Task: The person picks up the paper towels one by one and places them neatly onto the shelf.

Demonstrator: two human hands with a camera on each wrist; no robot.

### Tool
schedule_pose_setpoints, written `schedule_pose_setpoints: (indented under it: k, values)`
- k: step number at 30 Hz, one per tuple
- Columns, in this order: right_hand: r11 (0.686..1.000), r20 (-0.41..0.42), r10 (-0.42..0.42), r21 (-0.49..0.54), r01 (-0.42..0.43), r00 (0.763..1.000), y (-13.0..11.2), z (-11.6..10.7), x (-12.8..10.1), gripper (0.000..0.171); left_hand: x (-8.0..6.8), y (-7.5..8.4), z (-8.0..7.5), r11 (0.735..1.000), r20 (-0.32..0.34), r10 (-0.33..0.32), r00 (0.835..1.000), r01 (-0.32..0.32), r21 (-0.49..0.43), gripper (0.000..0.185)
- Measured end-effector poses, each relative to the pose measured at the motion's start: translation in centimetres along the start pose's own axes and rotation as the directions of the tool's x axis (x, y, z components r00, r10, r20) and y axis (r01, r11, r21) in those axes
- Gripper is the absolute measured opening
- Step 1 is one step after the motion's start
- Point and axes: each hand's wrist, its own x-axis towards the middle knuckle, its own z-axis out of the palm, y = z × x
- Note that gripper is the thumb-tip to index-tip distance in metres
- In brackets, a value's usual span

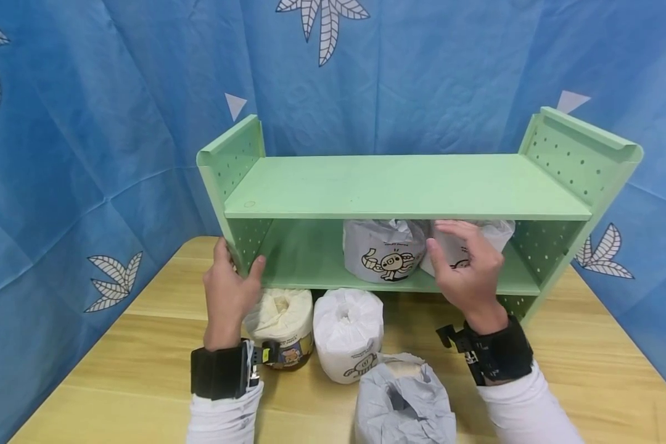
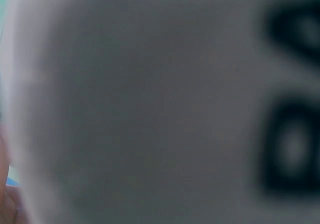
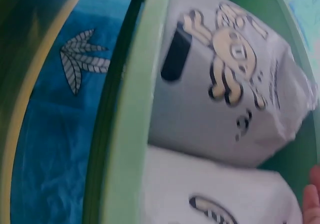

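On the lower shelf point(image 1: 311, 271) of the green rack point(image 1: 405, 185), toward its right end, your right hand point(image 1: 468, 268) curls its fingers over a wrapped roll point(image 1: 499, 234), thumb on the near side. That roll lies directly ahead of the hand, touching a second roll point(image 1: 385, 250) on its left; which way its long axis runs you cannot tell. Your left hand point(image 1: 229, 290) grips the rack's left side panel point(image 1: 238, 246) at the front edge, well apart from both. Three more rolls point(image 1: 346, 333) stand on the table point(image 1: 588, 357) along the rack's front edge, between your wrists.
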Motion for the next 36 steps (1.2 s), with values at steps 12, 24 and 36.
schedule_pose_setpoints:
  k: [12, 24, 36]
  values:
    - [0.972, -0.448, 0.194, -0.032, -0.233, 0.872, 0.4, -4.2, 2.6, 0.027, -0.1, 0.1, -0.1, 1.0, 0.014, -0.008, 1.0, 0.008, -0.003, 0.07]
    - [0.726, -0.526, 0.389, -0.331, -0.603, 0.756, 2.6, -9.6, 3.0, 0.067, 0.0, 0.0, -0.1, 1.0, 0.004, -0.016, 1.0, 0.016, -0.006, 0.074]
    - [0.681, -0.354, 0.554, -0.328, -0.655, 0.754, 7.6, -10.2, -0.4, 0.013, -0.3, -0.4, 0.3, 1.0, -0.013, -0.001, 1.0, 0.001, -0.003, 0.075]
